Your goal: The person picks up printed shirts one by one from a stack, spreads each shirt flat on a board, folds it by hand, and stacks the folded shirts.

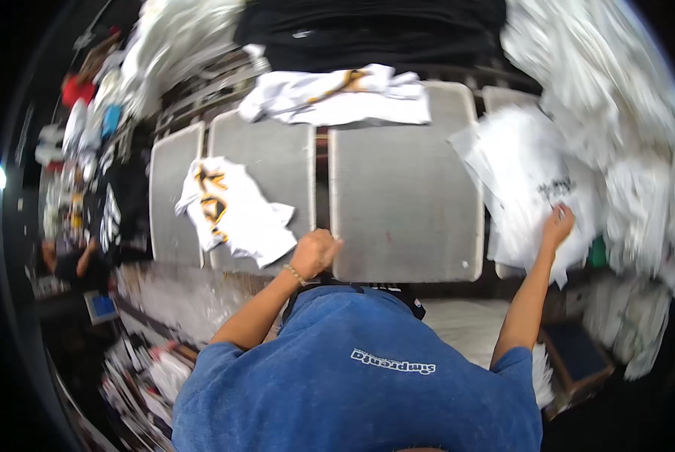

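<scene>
My right hand (559, 222) reaches out to the right, its fingers pinched at the topmost of a stack of clear plastic bags (514, 154) with small black print. My left hand (315, 254), a bracelet on its wrist, is closed at the near edge of the boards, by the gap between two of them. Whether anything is inside its curled fingers is hidden. Left of it lies a white T-shirt (239, 215) with black and orange print, on a grey board (277, 158). Another white printed garment (337, 98) lies folded across the far ends of the boards.
A second grey board (405, 188) lies directly in front of me. White plastic sheeting (601, 83) hangs in heaps at the right, with more at the far left. Black fabric (375, 30) lies beyond the boards. At the far left another person (77, 260) is partly in view.
</scene>
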The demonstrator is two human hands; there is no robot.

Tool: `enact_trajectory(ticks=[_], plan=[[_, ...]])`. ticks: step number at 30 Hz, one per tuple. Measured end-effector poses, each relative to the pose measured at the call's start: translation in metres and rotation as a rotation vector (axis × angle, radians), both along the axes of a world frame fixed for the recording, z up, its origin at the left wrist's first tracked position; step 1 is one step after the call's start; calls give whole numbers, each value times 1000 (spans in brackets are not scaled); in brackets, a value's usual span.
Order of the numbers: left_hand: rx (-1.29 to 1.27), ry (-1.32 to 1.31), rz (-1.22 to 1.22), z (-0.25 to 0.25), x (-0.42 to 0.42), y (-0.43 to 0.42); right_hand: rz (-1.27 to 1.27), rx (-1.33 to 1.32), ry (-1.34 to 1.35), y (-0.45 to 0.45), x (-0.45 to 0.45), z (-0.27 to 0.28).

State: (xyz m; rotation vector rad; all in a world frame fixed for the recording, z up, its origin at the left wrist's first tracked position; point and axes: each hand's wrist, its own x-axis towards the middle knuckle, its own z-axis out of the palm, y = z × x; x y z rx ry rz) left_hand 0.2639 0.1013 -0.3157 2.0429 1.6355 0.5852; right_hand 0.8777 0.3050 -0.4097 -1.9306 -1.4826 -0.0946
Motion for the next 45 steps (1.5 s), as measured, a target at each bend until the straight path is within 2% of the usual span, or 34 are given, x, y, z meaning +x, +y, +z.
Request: enact_trajectory(ticks=[2,4,6,7,8,9,10,12,13,15,17,18,19,21,23,25,26,27,29,30,31,33,34,36,38,41,42,43,44,45], plan=[[8,61,296,2,-52,-15,56,102,-38,14,-52,21],[-15,47,604,11,-92,-27,73,11,224,22,-114,20],[33,23,787,12,-128,-34,291,-124,303,13,-214,30],[45,15,811,14,-142,-39,555,-97,286,11,-250,18],[11,-40,801,16,-155,-45,574,-222,279,-15,-315,59],[-20,-98,786,17,-167,-51,724,-106,166,-21,-354,38],[18,-109,749,9,-182,-58,771,-263,195,-44,-407,74],[64,-83,719,2,-213,-67,967,-243,371,-67,-487,71],[94,-45,684,0,-228,-69,1021,-374,416,-77,-527,76],[86,-124,741,-3,-260,-64,1076,-442,281,-96,-594,83],[211,-141,768,-8,-299,-49,1047,-417,233,-110,-653,61],[224,-193,792,-4,-316,-38,972,-401,186,-116,-680,49],[326,-92,740,-13,-340,-24,898,-379,139,-118,-704,47],[379,-28,703,-23,-385,8,834,-450,71,-115,-735,48],[325,91,735,-25,-418,33,764,-535,6,-115,-757,47],[214,186,776,-38,-444,57,859,-492,247,-112,-768,55],[89,233,762,-41,-453,66,983,-352,273,-113,-768,69],[91,217,753,-41,-458,73,970,-351,260,-117,-770,101],[-34,325,617,-43,-464,79,1105,-255,249,-125,-770,172],[-48,426,449,-17,-466,71,1112,-188,198,-127,-769,207],[-45,425,426,-17,-474,74,1117,-117,151,-125,-767,236],[-140,-102,109,-9,-497,89,1062,-33,20,-110,-755,273],[-73,-235,119,18,-498,82,1025,-39,-9,-102,-748,293],[16,-261,123,54,-529,79,975,53,-98,-82,-737,330],[338,-221,75,115,-563,73,968,187,-213,-58,-728,362],[358,-125,223,250,-573,30,1002,440,-309,-23,-735,410],[485,-118,266,268,-592,31,1035,564,-325,-3,-742,426],[503,-76,351,317,-572,2,1069,689,-339,10,-749,442],[596,-78,254,335,-596,2,1083,700,-304,3,-757,465],[587,52,304,359,-614,-7,1098,709,-267,-9,-770,488]])
